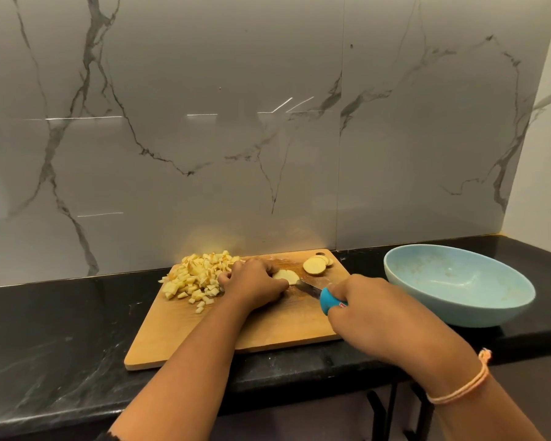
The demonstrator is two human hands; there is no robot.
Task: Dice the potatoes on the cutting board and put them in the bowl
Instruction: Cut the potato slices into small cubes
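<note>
On the cutting board [268, 329], the left hand [252, 286] covers the left part of the potato slice [287, 276]. Over the board's right edge, the right hand [372, 308] hides most of the handle of the knife [325, 300].

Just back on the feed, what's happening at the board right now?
A person is midway through dicing potatoes on the board. The left hand holds a potato piece while the right hand grips the knife, blade against it. A pile of dice lies at the board's far left, uncut slices at its far right. No potato shows in the bowl.
</note>
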